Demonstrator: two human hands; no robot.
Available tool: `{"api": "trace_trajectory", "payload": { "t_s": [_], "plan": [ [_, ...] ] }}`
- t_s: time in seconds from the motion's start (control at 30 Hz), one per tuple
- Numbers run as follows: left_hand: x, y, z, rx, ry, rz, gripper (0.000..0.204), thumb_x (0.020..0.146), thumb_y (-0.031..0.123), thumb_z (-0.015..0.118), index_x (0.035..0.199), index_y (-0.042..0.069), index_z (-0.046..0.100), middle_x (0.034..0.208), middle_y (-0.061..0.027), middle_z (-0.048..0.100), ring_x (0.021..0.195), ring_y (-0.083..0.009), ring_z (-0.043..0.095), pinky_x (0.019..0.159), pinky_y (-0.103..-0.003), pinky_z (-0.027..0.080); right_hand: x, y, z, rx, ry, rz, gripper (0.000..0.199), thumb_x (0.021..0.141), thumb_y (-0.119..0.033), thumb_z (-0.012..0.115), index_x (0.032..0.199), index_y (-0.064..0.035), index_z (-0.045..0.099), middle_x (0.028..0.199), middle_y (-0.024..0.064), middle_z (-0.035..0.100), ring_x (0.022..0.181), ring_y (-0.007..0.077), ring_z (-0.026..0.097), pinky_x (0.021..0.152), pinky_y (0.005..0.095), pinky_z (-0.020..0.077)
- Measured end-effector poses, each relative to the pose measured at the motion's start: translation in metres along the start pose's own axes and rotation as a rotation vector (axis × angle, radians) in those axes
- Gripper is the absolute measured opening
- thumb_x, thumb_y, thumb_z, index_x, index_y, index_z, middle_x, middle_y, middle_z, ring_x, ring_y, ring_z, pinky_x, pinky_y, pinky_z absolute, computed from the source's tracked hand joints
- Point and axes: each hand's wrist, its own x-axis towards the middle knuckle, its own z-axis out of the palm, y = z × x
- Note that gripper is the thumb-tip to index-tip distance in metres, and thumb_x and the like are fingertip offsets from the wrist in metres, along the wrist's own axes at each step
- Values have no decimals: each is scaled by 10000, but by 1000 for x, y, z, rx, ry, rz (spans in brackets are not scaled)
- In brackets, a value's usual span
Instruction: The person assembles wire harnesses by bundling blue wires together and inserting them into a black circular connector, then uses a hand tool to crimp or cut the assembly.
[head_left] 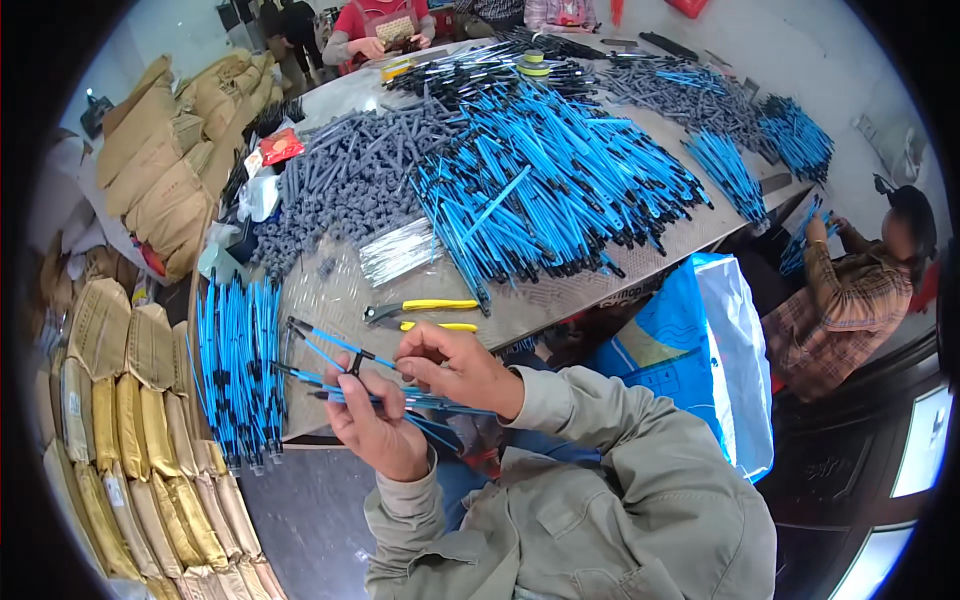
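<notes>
A workshop with a pale floor holds a long bench (330,300) running from the near left to the far right, heaped with parts. At the near edge, the left hand (375,425) grips a small bundle of blue rods (400,400), its fingers curled shut around them, while the right hand (455,370) pinches the same bundle from above with thumb and forefinger pressed together; the rods' right ends are hidden behind the wrist and sleeve. A short black clip on the rods is hard to make out. Just beyond the hands lie yellow-handled pliers (425,312), then a great pile of blue rods (550,190) and a heap of grey pieces (350,180) to its left. A neat row of blue rods (238,370) lies at the bench's left edge. Tan sacks (120,420) crowd the left side. To the right stands a blue bag (700,350), and past it a seated person (850,300), partly cut off. Little bare bench remains, only a strip around the pliers.
</notes>
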Motion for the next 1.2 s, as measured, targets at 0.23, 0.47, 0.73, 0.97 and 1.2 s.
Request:
{"api": "trace_trajectory", "payload": {
  "t_s": [0.23,0.47,0.73,0.97,1.2],
  "plan": [
    [6,32,-23,-117,-204,-36,227,930,252,492,1023,46,474,664,-49,538,451,-100,442,422,-206,367,59,-55,-148,-954,284,-487,91,837,-68,558,903,-49,619,825,93,605,685,202,597,609,296,478],
    [-15,17,-4,-154,-30,-293,216,946,267,448,1053,80,440,837,-152,644,554,-170,581,473,-270,466,131,-59,-271,-1866,487,261,358,724,-384,650,785,-31,649,830,160,646,773,337,623,660,438,487],
    [-13,-1,-40,-207,-492,-358,192,938,247,468,1044,87,461,849,-143,636,610,-170,601,511,-278,503,142,-46,-248,-1326,561,-85,328,742,-311,681,781,1,586,751,135,632,699,244,614,635,365,476],
    [-11,8,-12,145,-155,-345,191,939,227,460,1005,47,460,989,-199,612,700,-219,633,602,-289,528,117,-59,-165,-686,163,-77,178,800,-119,653,838,-27,506,715,-12,518,640,57,469,560,219,380],
    [21,2,-23,33,49,-177,300,944,271,438,1094,12,460,1094,-247,567,984,-316,598,838,-401,488,8,-41,-40,-610,-81,13,159,811,-33,624,854,-39,471,698,-21,488,608,39,419,532,198,342]
  ]
}}
